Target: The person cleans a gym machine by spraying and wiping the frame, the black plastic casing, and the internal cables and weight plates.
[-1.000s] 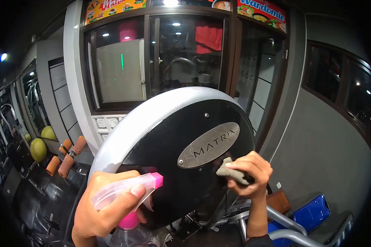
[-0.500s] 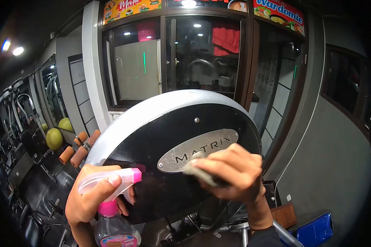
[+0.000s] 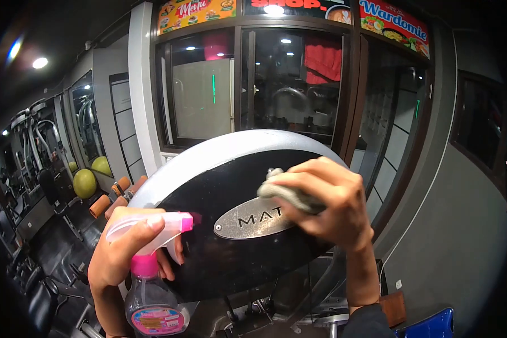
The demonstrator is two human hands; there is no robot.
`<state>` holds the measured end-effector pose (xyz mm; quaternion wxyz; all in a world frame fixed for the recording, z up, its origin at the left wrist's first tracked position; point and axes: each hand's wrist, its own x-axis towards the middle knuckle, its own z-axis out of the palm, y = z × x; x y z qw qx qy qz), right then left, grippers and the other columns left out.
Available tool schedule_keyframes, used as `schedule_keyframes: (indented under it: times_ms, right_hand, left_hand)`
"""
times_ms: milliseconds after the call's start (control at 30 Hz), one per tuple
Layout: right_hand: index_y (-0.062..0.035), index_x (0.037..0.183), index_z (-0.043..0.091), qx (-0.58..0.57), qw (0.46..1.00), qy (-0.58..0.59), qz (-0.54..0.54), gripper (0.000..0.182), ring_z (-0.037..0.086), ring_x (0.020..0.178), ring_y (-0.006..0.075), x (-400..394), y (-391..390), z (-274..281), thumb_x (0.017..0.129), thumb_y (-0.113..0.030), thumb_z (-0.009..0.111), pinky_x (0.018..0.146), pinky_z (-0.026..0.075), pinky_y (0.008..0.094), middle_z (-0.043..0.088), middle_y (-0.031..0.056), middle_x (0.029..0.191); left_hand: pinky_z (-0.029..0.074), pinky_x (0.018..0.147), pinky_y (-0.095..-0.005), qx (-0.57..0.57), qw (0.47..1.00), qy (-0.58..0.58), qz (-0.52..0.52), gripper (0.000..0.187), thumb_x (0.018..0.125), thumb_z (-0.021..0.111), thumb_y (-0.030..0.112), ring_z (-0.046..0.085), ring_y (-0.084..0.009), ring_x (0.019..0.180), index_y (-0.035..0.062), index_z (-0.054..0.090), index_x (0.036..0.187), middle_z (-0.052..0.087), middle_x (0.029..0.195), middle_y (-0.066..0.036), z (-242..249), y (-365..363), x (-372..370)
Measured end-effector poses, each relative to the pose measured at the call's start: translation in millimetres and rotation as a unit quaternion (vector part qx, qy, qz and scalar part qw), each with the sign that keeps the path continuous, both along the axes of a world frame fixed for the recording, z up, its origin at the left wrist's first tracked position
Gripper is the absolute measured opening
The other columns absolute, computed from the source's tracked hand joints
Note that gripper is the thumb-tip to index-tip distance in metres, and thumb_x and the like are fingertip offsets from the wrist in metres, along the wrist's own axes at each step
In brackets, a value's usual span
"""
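A black machine cover (image 3: pixel 219 270) with a silver rim (image 3: pixel 208 153) stands in front of me and bears an oval metal plate (image 3: pixel 245 221) lettered "MAT", its right part hidden. My right hand (image 3: pixel 335 205) grips a greyish cloth (image 3: pixel 287 194) against the cover, at the plate's upper right edge. On the left, my left hand (image 3: pixel 121 248) is wrapped round the neck of a clear spray bottle (image 3: pixel 152 304) with a pink collar and a pink nozzle. The nozzle points right, towards the cover.
Behind the cover are framed windows (image 3: pixel 203 96) under food signs (image 3: pixel 394 28). Yellow-green balls (image 3: pixel 84 183), orange foam rollers (image 3: pixel 99 207) and gym machines stand at the left. A blue pad (image 3: pixel 434 327) and a brown block (image 3: pixel 393 308) are at the lower right.
My right hand and the cloth have moved up from the plate's lower middle to its upper right. The background has shifted slightly right and down in view. My left hand still holds the bottle.
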<state>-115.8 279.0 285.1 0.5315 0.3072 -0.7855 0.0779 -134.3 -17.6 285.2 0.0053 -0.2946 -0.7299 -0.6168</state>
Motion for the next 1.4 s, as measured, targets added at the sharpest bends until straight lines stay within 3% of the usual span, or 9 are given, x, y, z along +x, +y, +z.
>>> schedule_keyframes:
  times_ms: [133, 200, 367, 533, 600, 800, 867, 1167, 1400]
  right_hand:
    - [-0.0158, 0.093, 0.069, 0.072, 0.997, -0.024, 0.033, 0.016, 0.062, 0.070, 0.0155, -6.6, -27.6, 9.0, 0.079, -0.020, 0.075, 0.059, 0.052, 0.0277, 0.066, -0.0039, 0.088]
    - [-0.0155, 0.095, 0.069, 0.083, 0.995, -0.042, 0.037, 0.019, 0.063, 0.071, 0.0161, -4.6, -21.3, 13.1, 0.078, -0.020, 0.076, 0.060, 0.052, 0.0276, 0.067, -0.0034, 0.087]
    - [-0.0137, 0.096, 0.073, 0.027, 0.998, -0.060, 0.025, 0.024, 0.067, 0.076, 0.0203, -3.1, 25.1, 13.9, 0.073, -0.014, 0.078, 0.068, 0.055, 0.0313, 0.070, 0.0014, 0.089]
    - [-0.0115, 0.094, 0.073, -0.017, 0.996, -0.084, 0.015, 0.022, 0.069, 0.078, 0.0231, -19.4, 36.9, 23.2, 0.072, -0.012, 0.078, 0.070, 0.056, 0.0337, 0.070, 0.0054, 0.088]
    - [-0.0117, 0.093, 0.073, 0.035, 0.996, -0.055, 0.062, 0.020, 0.068, 0.079, 0.0227, -27.4, 22.1, 32.8, 0.074, -0.013, 0.077, 0.070, 0.056, 0.0329, 0.070, 0.0050, 0.089]
    - [-0.0138, 0.087, 0.069, 0.127, 0.987, 0.031, 0.093, 0.013, 0.064, 0.073, 0.0187, -47.3, -21.0, 46.0, 0.080, -0.024, 0.074, 0.059, 0.053, 0.0308, 0.065, -0.0001, 0.082]
    - [-0.0126, 0.094, 0.072, 0.126, 0.988, -0.022, 0.084, 0.025, 0.066, 0.073, 0.0212, -42.7, -17.7, 48.8, 0.070, -0.016, 0.080, 0.065, 0.054, 0.0314, 0.068, 0.0030, 0.084]
    - [-0.0094, 0.093, 0.074, 0.006, 0.995, -0.099, 0.029, 0.019, 0.069, 0.074, 0.0238, -39.4, 48.2, 43.7, 0.074, -0.015, 0.077, 0.068, 0.055, 0.0322, 0.069, 0.0061, 0.085]
    - [-0.0061, 0.092, 0.073, 0.085, 0.989, -0.076, 0.089, 0.020, 0.069, 0.075, 0.0253, -63.2, -13.0, 64.2, 0.073, -0.012, 0.077, 0.067, 0.055, 0.0322, 0.069, 0.0077, 0.085]
  left_hand:
    - [0.051, 0.037, -0.0292, -0.003, 1.000, 0.014, -0.018, 0.067, 0.087, 0.053, 0.053, 0.063, -0.0250, 0.044, -0.0120, 0.062, 0.076, 0.064, 0.064, -0.021, 11.9, 0.0, -11.5]
    - [0.052, 0.044, -0.0289, -0.021, 0.997, 0.008, -0.074, 0.053, 0.093, 0.054, 0.042, 0.065, -0.0235, 0.049, -0.0094, 0.065, 0.088, 0.066, 0.072, -0.018, 22.3, -2.1, -18.2]
    - [0.051, 0.042, -0.0283, -0.032, 0.997, -0.001, -0.066, 0.056, 0.093, 0.051, 0.045, 0.064, -0.0233, 0.046, -0.0105, 0.063, 0.090, 0.067, 0.072, -0.019, 30.1, -0.9, -30.2]
    - [0.051, 0.041, -0.0292, -0.013, 0.997, -0.013, -0.074, 0.057, 0.093, 0.048, 0.044, 0.063, -0.0248, 0.045, -0.0105, 0.063, 0.090, 0.067, 0.071, -0.021, 25.3, 3.7, -36.9]
    - [0.051, 0.035, -0.0311, 0.029, 0.998, -0.030, -0.043, 0.063, 0.089, 0.048, 0.049, 0.060, -0.0267, 0.038, -0.0110, 0.060, 0.076, 0.064, 0.063, -0.024, 23.7, 6.0, -39.9]
    - [0.050, 0.035, -0.0306, 0.040, 0.999, -0.031, -0.008, 0.063, 0.090, 0.046, 0.050, 0.060, -0.0273, 0.038, -0.0096, 0.060, 0.074, 0.064, 0.062, -0.024, 19.5, -0.3, -36.6]
    - [0.052, 0.039, -0.0310, 0.032, 0.999, -0.032, -0.025, 0.061, 0.092, 0.045, 0.047, 0.062, -0.0278, 0.042, -0.0103, 0.061, 0.080, 0.065, 0.067, -0.024, 19.6, -8.0, -39.6]
    - [0.054, 0.044, -0.0323, 0.016, 0.997, -0.047, -0.059, 0.056, 0.094, 0.046, 0.042, 0.065, -0.0279, 0.047, -0.0111, 0.063, 0.085, 0.067, 0.071, -0.023, 22.4, -13.7, -41.8]
    - [0.053, 0.046, -0.0309, -0.026, 0.994, -0.056, -0.088, 0.056, 0.094, 0.048, 0.042, 0.064, -0.0256, 0.048, -0.0109, 0.064, 0.083, 0.067, 0.071, -0.022, 27.3, -15.1, -42.6]
